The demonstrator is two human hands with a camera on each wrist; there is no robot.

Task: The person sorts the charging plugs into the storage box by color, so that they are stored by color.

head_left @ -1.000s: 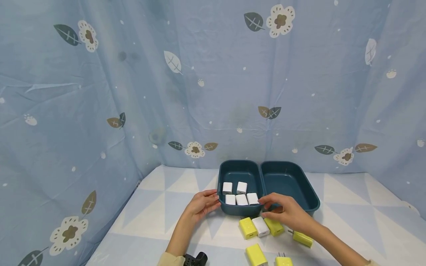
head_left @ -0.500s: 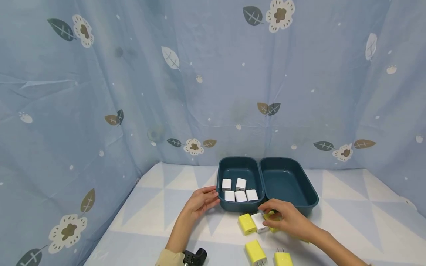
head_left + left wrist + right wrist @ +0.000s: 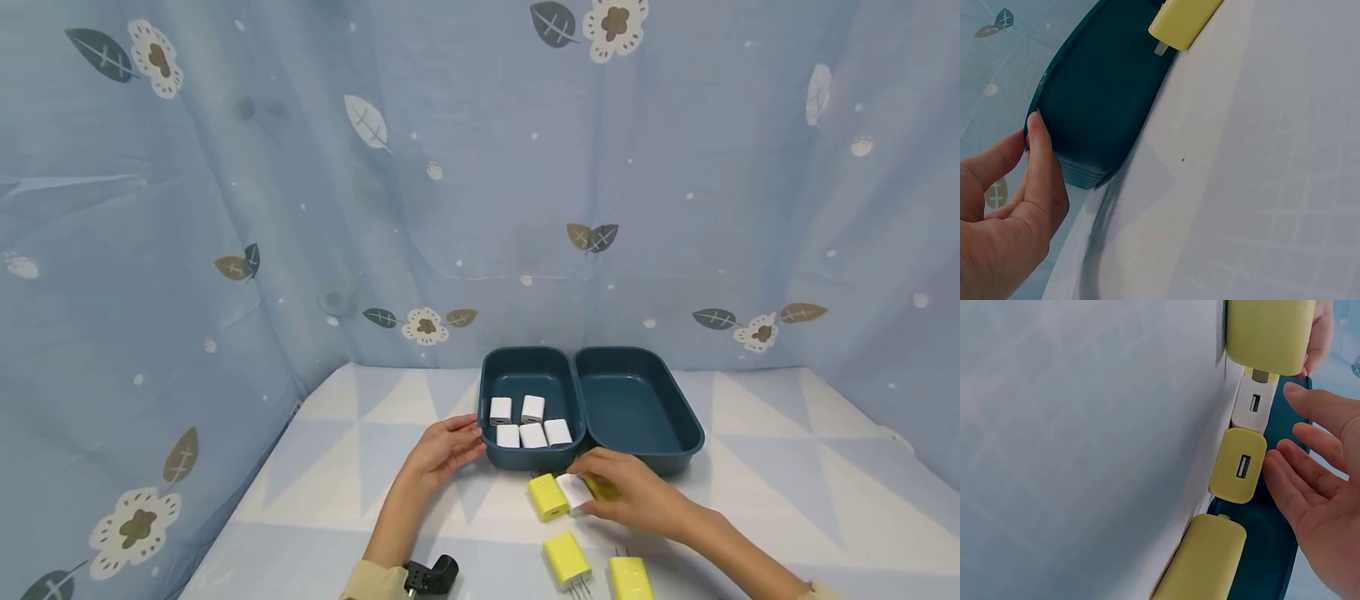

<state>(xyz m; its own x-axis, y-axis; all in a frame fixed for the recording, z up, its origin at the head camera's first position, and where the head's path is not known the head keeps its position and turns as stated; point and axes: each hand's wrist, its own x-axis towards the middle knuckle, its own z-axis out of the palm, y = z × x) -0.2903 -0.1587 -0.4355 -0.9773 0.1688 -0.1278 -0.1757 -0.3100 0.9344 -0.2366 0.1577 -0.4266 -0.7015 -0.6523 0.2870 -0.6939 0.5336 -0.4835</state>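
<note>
In the head view, my left hand (image 3: pixel 442 454) grips the left corner of the left teal bin (image 3: pixel 525 459), which holds several white charger plugs (image 3: pixel 557 432). The left wrist view shows thumb and finger at that bin's rim. My right hand (image 3: pixel 637 492) hovers over a white charger plug (image 3: pixel 575 492) that lies between two yellow charger plugs in front of the bins. One is the left yellow charger plug (image 3: pixel 547 497); the other, a right yellow charger plug (image 3: pixel 599 487), is partly hidden. In the right wrist view, the fingers (image 3: pixel 1322 406) are spread, apart from the white plug.
A second teal bin (image 3: pixel 637 408) stands right beside the first, with no plugs in it. Nearer on the cloth-covered table (image 3: pixel 315 500) lie more yellow charger plugs (image 3: pixel 567 559). A patterned curtain (image 3: pixel 450 208) hangs behind and at the left.
The right hand has come down and left from the left bin's front rim to the white plug on the table. The left hand stays at the bin. The head view has shifted slightly.
</note>
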